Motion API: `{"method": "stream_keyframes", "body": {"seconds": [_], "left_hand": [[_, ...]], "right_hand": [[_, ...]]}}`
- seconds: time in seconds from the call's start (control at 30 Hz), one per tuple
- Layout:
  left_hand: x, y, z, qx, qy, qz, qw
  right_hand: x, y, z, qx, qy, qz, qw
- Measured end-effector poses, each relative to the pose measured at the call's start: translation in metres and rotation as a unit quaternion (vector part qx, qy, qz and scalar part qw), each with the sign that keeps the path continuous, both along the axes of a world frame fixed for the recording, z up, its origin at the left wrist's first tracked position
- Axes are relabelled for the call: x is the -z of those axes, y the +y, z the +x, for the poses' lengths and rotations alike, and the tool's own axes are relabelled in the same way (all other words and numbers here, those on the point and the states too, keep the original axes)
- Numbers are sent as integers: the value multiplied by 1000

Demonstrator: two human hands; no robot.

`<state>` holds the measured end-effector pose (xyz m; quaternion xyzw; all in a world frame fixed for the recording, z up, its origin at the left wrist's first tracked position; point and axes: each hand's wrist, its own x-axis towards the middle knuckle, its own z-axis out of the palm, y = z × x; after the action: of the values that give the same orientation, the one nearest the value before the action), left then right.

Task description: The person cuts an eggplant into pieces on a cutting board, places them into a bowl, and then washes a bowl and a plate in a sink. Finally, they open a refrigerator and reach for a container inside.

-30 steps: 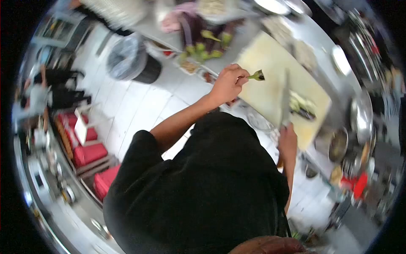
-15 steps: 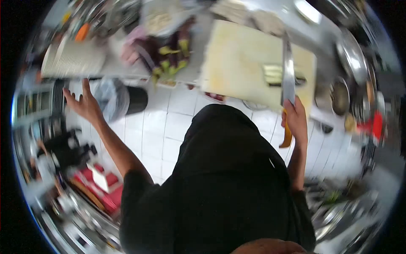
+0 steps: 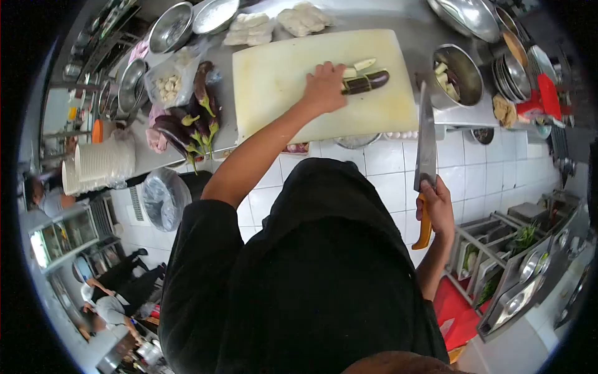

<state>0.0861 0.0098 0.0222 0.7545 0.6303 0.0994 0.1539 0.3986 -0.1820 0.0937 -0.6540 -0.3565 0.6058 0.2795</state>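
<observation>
Eggplant pieces (image 3: 367,81) lie on the right half of a pale cutting board (image 3: 280,75), long and wedge-like, with glossy dark-purple skin and cream flesh. One pale wedge (image 3: 365,63) sits at their far side, flesh showing. Board: smooth, matte, faintly yellowed, roughly rectangular, set on a grey metal desk (image 3: 408,37).

Left grip (image 3: 325,87): palm down on the board, fingers pointing away from the body, fingertips at the left ends of the pieces. Whether they pinch anything cannot be told. Left forearm reaches out obliquely over the board's near edge.

Right grip (image 3: 438,202): closed round the curved yellow-orange handle of a knife (image 3: 426,146). Blade broad, flat, metallic, pointing away from the body, right of the board and apart from the pieces. Right elbow bent; the hand is over the white tile floor (image 3: 386,187), short of the desk.

Right of the board: round steel pot (image 3: 478,75) holding pale cut chunks (image 3: 445,78), some purple-skinned. Left of the board: whole eggplants (image 3: 174,128), smooth, elongated, green-stemmed, heaped beside a thin clear bag (image 3: 167,87) of small pale lumps.
</observation>
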Motion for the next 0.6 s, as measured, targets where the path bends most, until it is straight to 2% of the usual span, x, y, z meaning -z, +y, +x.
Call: {"method": "stream_keyframes", "body": {"seconds": [0.1, 0.2, 0.23, 0.27, 0.33, 0.4, 0.47, 0.5, 0.57, 0.6], "left_hand": [[31, 5, -15, -27, -7, 46, 999], [28, 12, -35, -68, -47, 101, 991], [19, 11, -31, -85, -65, 121, 987], [10, 13, -24, -111, -122, 94, 982], [-41, 17, 0, -167, -236, 39, 956], [-63, 34, 38, -61, -305, 154, 938], [-99, 50, 94, -23, -330, 164, 929], [-123, 54, 124, -22, -345, 105, 932], [-109, 103, 163, 116, -363, 60, 923], [-109, 103, 177, 106, -353, 89, 925]], "right_hand": [[-1, -9, 19, -32, 10, -32, 999], [1, -6, 38, -47, 9, -56, 997], [4, -5, 45, -60, 6, -61, 996], [6, -4, 51, -57, 12, -57, 997], [9, -1, 63, -52, 19, -49, 997], [3, 6, 71, -64, 7, -56, 996], [0, 13, 75, -73, 4, -55, 996], [1, 16, 76, -73, 8, -54, 996], [4, 19, 81, -81, 15, -51, 995], [7, 21, 84, -89, 18, -49, 995]]}}
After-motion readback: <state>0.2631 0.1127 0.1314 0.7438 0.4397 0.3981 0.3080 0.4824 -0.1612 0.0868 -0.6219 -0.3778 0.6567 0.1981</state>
